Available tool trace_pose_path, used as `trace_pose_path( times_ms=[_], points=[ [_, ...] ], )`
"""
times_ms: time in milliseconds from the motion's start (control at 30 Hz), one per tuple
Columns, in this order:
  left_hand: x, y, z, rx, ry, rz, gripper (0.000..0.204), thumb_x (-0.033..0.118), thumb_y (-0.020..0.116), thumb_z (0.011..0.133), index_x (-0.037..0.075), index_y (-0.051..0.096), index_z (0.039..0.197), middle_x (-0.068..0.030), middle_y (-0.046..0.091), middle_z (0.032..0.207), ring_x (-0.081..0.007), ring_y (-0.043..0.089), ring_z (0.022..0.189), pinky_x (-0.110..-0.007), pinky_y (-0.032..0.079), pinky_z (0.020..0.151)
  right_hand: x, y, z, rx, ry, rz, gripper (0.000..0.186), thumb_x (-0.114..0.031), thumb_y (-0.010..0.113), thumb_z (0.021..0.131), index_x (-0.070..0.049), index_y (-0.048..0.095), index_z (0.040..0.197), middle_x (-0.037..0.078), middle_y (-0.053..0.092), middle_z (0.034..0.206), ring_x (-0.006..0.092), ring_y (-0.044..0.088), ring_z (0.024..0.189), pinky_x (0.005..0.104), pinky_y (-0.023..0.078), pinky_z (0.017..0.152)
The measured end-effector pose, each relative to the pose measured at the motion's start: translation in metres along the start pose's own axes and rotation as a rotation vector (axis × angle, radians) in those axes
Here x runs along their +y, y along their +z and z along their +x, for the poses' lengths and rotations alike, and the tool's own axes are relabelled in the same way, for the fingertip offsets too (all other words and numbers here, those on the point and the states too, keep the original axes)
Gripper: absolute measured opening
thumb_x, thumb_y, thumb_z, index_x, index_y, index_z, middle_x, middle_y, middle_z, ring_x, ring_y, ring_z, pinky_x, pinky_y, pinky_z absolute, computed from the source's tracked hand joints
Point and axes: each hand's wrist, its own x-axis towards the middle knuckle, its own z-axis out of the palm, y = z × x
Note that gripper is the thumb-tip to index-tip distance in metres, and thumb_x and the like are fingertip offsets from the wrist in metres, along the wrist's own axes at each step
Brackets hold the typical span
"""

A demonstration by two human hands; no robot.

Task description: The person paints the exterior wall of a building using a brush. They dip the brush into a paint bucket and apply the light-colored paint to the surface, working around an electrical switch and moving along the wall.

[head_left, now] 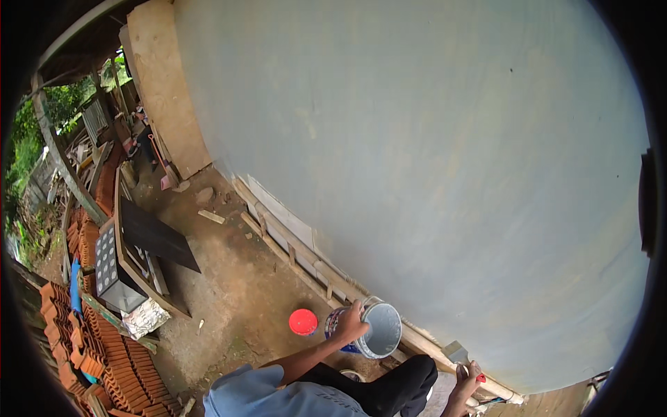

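The left hand [354,323] grasps the rim of the paint bucket [383,332] near the wall [417,174]; it is probably stiff, best held there. The right hand [467,382] clasps 1 flat paintbrush [456,352] by its handle.

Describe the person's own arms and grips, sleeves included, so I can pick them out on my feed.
The left arm wears a loose, light-blue fabric short sleeve and is bare below it. The left grip and right grip are human hands, with no gloves visible. Any right sleeve is out of view. I see no cables or watch.
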Motion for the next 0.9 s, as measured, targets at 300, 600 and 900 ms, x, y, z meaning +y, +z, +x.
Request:
trace_pose_path(
  times_ms=[300, 600, 900],
  points=[
    [-0.037, -0.122, -0.046, -0.016, 0.042, -0.111, 0.041, 0.01, 0.066, 0.066, 0.001, 0.049, 0.103, -0.024, 0.065, 0.084, -0.0466, 0.064, 0.084, -0.052, 0.05, 0.074, 0.019, 0.168, -0.182, -0.417, 0.068, -0.155, 0.021, -0.016, 0.072, 0.09, -0.005, 0.06, 0.102, 0.008, 0.065, 0.081, 0.0208, 0.067, 0.065, 0.0335, 0.058, 0.059],
    [-0.061, -0.138, -0.054, -0.112, 0.052, -0.166, 0.046, 0.017, 0.068, 0.068, 0.0, 0.051, 0.107, -0.0238, 0.068, 0.099, -0.0446, 0.066, 0.093, -0.051, 0.051, 0.081, 0.087, 0.198, -0.22, -0.514, -0.264, -0.518, 0.014, -0.01, 0.078, 0.084, -0.001, 0.067, 0.086, 0.005, 0.07, 0.077, 0.0133, 0.067, 0.065, 0.0282, 0.054, 0.059],
    [-0.08, -0.158, -0.049, -0.164, 0.024, -0.075, 0.049, 0.02, 0.069, 0.067, 0.002, 0.05, 0.108, -0.0218, 0.069, 0.095, -0.0436, 0.066, 0.091, -0.051, 0.051, 0.08, 0.107, 0.191, -0.238, -0.436, -0.4, -0.751, 0.025, -0.019, 0.074, 0.088, 0.004, 0.069, 0.082, 0.008, 0.071, 0.073, 0.0144, 0.066, 0.06, 0.0302, 0.053, 0.056]
  ],
)
